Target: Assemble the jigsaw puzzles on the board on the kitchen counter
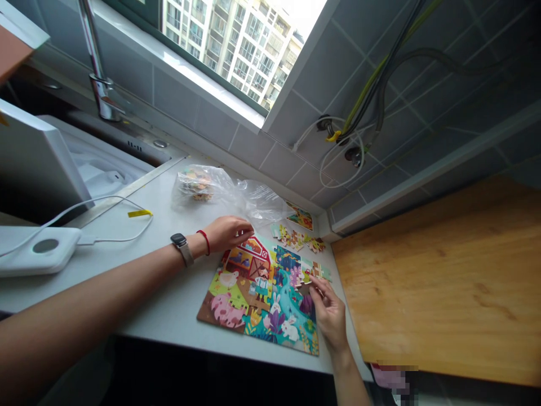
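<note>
A farm-scene jigsaw puzzle (236, 285) lies on the white counter, with a red barn, a farmer, a pig and rabbits on it. My right hand (332, 316) is at its right side, thumb and fingers closed on a puzzle piece (305, 277) over a brownish gap. My left hand (228, 232) rests by the upper left edge, above the barn roof. Its fingers are curled together; whether anything is in them is hidden. Loose puzzle pieces (291, 238) lie beyond the puzzle's top edge, beside a small picture card (301, 216).
A clear plastic bag (236, 194) with more pieces inside lies behind my left hand. A wooden board (443, 282) borders the counter on the right. At left are a white charger (40, 248) with its cable, a sink and a faucet (101, 93). Cables (367, 96) hang from the wall.
</note>
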Demonstrator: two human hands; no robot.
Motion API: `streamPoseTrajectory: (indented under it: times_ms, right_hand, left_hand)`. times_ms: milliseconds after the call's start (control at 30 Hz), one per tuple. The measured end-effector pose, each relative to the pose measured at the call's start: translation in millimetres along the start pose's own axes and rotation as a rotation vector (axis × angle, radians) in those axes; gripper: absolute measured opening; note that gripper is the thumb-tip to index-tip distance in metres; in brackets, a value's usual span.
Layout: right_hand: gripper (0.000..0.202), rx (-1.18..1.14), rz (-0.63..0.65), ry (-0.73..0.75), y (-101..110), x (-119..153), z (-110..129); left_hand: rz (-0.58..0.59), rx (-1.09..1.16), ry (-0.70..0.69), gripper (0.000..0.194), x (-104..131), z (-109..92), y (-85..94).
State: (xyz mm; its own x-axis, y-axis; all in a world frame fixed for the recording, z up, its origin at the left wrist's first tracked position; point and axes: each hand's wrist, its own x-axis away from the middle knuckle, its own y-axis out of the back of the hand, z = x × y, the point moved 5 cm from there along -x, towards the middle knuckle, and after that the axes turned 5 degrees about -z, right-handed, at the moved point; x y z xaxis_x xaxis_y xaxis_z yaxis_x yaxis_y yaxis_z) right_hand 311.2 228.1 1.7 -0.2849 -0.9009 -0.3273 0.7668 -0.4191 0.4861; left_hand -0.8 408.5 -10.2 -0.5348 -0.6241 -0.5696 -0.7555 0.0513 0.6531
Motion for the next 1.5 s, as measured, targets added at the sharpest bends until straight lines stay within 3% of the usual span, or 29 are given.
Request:
streamPoseTrajectory:
  times_ms: [167,233,433,567,700,1067,1233,1500]
  right_hand:
    - [0.032,0.108,0.391,0.048,-3.2,7.7,18.4]
    - [0.035,0.179,0.469,0.054,-7.1,11.3,20.1]
    - [0.039,0.37,0.216,0.095,-4.2,26.0,13.7]
    - [0.046,0.479,0.157,0.082,-1.0,48.3,9.5]
    - [0.034,0.492,0.094,0.102,-1.2,62.3,12.5]
    - [0.053,0.468,0.176,0.159,1.0,55.3,9.7]
    - [0.04,0.452,0.103,0.177,9.2,57.6,-0.7]
    - [0.035,0.386,0.115,0.305,17.8,52.9,8.3]
  left_hand:
    - [0.01,0.03,0.021,0.031,0.0,6.1,-2.6]
    - [0.011,0.033,0.017,0.032,-0.3,6.6,-3.0]
    - [0.015,0.049,0.004,0.032,-0.9,2.7,-0.3]
    - [0.014,0.05,0.012,0.034,-0.9,2.8,0.0]
    - [0.033,0.052,0.002,0.033,-0.1,4.4,-2.0]
    - [0.035,0.102,0.044,0.032,-0.1,9.2,-2.6]
    - [0.042,0.095,0.05,0.032,0.1,9.7,-3.2]
    - [0.053,0.084,0.06,0.033,0.1,10.6,-3.1]
